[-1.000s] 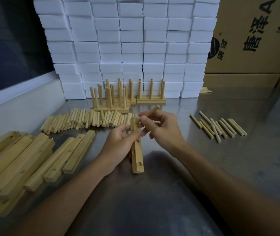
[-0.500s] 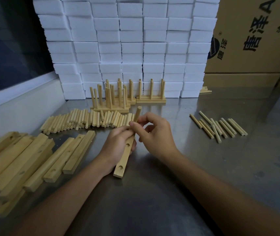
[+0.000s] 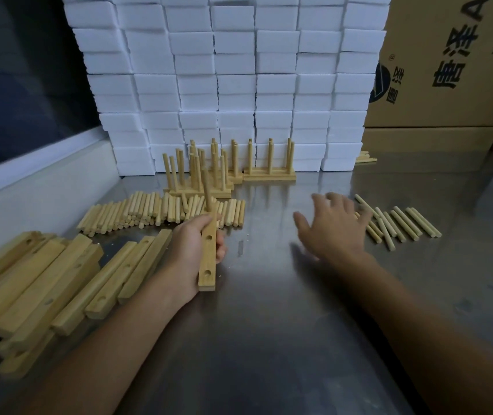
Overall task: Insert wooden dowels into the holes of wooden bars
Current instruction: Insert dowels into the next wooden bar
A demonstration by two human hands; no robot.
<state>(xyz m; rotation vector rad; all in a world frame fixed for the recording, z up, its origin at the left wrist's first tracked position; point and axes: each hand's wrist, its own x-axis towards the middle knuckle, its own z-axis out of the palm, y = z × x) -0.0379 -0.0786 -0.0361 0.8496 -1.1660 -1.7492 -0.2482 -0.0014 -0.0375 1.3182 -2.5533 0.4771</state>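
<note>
My left hand [image 3: 193, 250] grips a wooden bar [image 3: 208, 259] near the table's middle. One dowel [image 3: 207, 188] stands upright in the bar's far hole; two nearer holes show open. My right hand [image 3: 333, 224] hovers blurred, fingers spread and holding nothing, just left of a small row of loose dowels [image 3: 398, 224] on the right.
A large pile of dowels [image 3: 149, 211] lies behind my left hand. Bare bars [image 3: 59, 280] are heaped at the left. Finished bars with upright dowels [image 3: 269, 163] stand before a wall of white foam blocks [image 3: 233, 85]. A cardboard box [image 3: 455, 61] stands at the back right on the steel table [image 3: 269, 324].
My right hand let go of the dowel, now standing in the bar's far hole, and swung right toward the loose dowels. The left hand turned the bar straighter.
</note>
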